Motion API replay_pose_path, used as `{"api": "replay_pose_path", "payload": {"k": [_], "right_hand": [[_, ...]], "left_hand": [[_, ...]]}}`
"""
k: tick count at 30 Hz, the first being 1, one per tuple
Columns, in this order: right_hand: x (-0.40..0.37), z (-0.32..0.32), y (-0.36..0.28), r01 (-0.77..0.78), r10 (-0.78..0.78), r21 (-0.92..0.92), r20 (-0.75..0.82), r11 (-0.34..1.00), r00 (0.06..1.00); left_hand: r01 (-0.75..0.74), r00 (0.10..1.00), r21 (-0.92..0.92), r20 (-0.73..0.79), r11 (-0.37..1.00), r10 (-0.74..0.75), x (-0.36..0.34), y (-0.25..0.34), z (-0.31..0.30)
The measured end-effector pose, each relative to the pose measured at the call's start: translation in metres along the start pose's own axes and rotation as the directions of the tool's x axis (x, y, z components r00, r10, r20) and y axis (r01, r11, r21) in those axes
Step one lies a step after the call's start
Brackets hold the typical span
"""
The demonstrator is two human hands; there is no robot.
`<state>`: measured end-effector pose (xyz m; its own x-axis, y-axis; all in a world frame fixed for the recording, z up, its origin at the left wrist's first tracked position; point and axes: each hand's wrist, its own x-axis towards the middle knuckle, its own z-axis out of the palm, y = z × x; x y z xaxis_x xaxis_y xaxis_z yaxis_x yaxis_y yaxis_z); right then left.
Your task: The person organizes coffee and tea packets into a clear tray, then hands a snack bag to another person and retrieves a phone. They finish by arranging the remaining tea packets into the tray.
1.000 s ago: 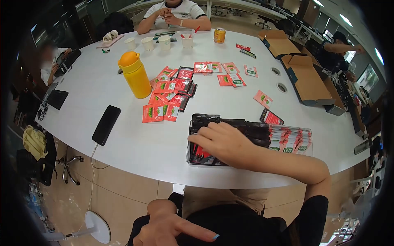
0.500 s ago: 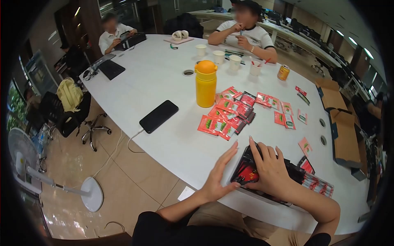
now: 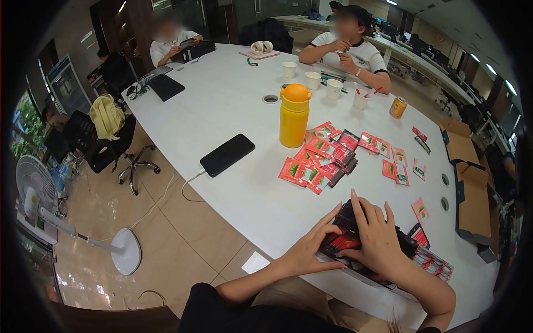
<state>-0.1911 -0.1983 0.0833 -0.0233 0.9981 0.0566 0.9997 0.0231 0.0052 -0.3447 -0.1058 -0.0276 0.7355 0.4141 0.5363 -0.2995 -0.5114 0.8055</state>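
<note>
Head view: two bare hands work over a tray [image 3: 358,273] of packets at the table's edge, lower right of the frame.

Left hand [image 3: 312,247] curves around the tray's left end, and right hand [image 3: 380,237] spans the black packets [image 3: 348,225] inside, thumb and fingers apart; whether either is closed on a packet cannot be told. Red-and-white packets [image 3: 433,263] fill the right end. Farther out, loose red packets [image 3: 321,161] lie right of center, near a yellow bottle [image 3: 293,123], with a phone [image 3: 227,155] mid-frame and paper cups [image 3: 334,90] above.
</note>
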Motion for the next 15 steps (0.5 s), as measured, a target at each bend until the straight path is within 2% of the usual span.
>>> {"api": "replay_pose_path", "payload": {"k": [3,6,9,12,14,15], "right_hand": [[-0.011,-0.009,0.001,-0.025,0.028,0.052,-0.062,0.998,0.998],[-0.033,-0.023,-0.002,-0.075,0.088,0.106,-0.124,0.992,0.988],[-0.063,-0.023,-0.006,-0.110,0.138,0.128,-0.243,0.986,0.960],[-0.097,-0.006,-0.007,-0.098,0.122,0.082,-0.370,0.992,0.921],[-0.114,0.013,-0.020,-0.113,0.109,0.019,-0.466,0.993,0.878],[-0.122,0.029,-0.024,-0.087,0.100,0.048,-0.500,0.995,0.860]], "left_hand": [[-0.040,0.995,-0.033,-0.090,0.999,0.037,0.002,0.004,0.001],[-0.144,0.968,-0.039,-0.211,0.989,0.132,0.001,0.007,0.005],[-0.179,0.976,0.232,-0.080,0.956,0.202,-0.003,0.007,0.002],[-0.173,0.984,0.421,0.034,0.891,0.175,-0.002,0.014,0.006],[-0.197,0.979,0.450,0.035,0.871,0.203,-0.003,0.013,0.008],[-0.198,0.979,0.459,0.042,0.866,0.201,-0.004,0.013,0.009]]}}
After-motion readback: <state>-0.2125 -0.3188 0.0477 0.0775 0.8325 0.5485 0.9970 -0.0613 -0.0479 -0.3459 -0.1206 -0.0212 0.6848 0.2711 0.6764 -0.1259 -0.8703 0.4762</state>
